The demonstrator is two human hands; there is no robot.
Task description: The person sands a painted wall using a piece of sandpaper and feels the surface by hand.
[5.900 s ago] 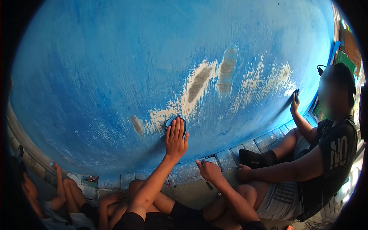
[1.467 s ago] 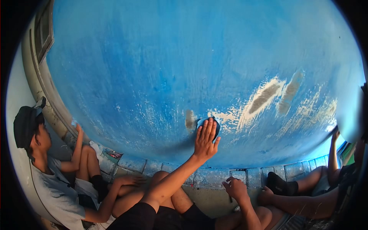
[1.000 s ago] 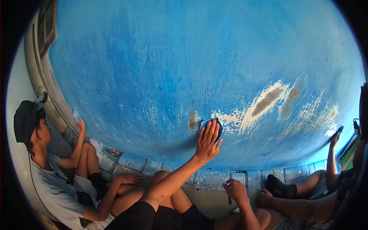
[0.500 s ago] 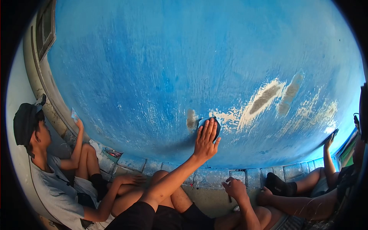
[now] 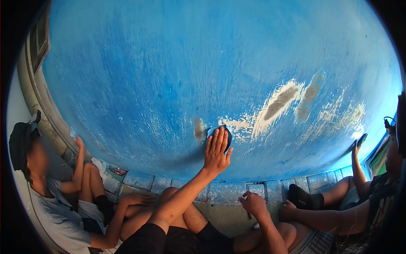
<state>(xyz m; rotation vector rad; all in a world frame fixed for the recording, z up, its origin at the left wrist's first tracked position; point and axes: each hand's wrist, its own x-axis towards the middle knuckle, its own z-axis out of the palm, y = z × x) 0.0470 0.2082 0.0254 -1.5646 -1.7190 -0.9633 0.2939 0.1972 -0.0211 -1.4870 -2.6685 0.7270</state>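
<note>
My left hand (image 5: pixel 217 152) presses a dark, blue-faced sheet (image 5: pixel 229 136), which looks like sandpaper, flat against the blue wall (image 5: pixel 139 63). Its fingers lie close together over the sheet, with the thumb out to the right. Just left of the sheet is a small grey patch (image 5: pixel 199 129); scraped white streaks (image 5: pixel 237 123) run off to its right. My right hand (image 5: pixel 253 203) hangs low over my legs, away from the wall, its fingers loosely bent and slightly apart, with no object visible in it.
On the left a seated person (image 5: pixel 50 203) in a cap holds a pale piece at the wall. Another person's hand (image 5: pixel 356 148) at the right holds a dark pad to it. Bricks (image 5: pixel 228 191) line the wall's foot. A dark sock (image 5: pixel 302 198) lies right of my right hand.
Since the oldest frame the view has turned left, and my left hand with the sheet has moved left along the wall, nearer the small grey patch. My right hand stays low.
</note>
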